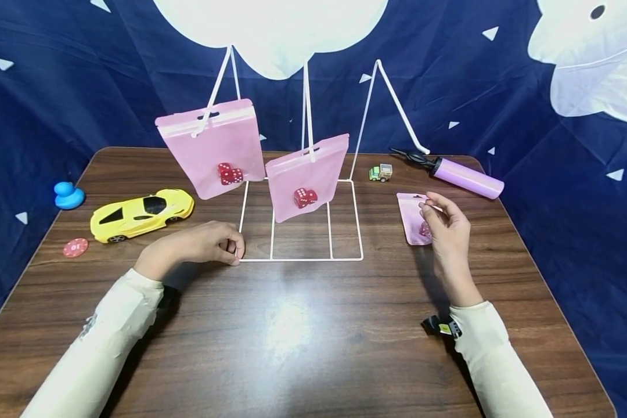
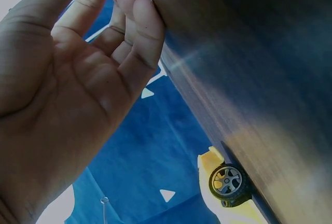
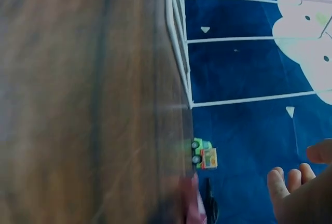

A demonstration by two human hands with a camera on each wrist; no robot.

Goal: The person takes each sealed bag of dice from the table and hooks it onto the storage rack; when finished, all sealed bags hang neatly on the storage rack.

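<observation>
A white wire rack [image 1: 301,260] stands on the table, with three upward hooks. My left hand [image 1: 209,242] grips its front left corner, fingers curled down at the tabletop; in the left wrist view the left hand [image 2: 88,73] partly hides the wire. Two pink zip bags hang from hooks: the left bag [image 1: 209,145] and the middle bag [image 1: 298,171], each with red dice showing. The right hook holds nothing. A third, smaller-looking pink bag [image 1: 409,216] lies on the table with dice inside. Above it hovers my right hand [image 1: 451,232], fingers loosely bent; the right wrist view shows the right hand [image 3: 301,193] apart from the bag.
Left of the rack are a yellow toy car [image 1: 141,215], a blue rubber duck [image 1: 69,195] and a red poker chip [image 1: 75,248]. A small toy truck [image 1: 380,172] and a purple hand pump [image 1: 467,177] lie behind the right hand. A dark blue curtain [image 1: 449,69] hangs behind.
</observation>
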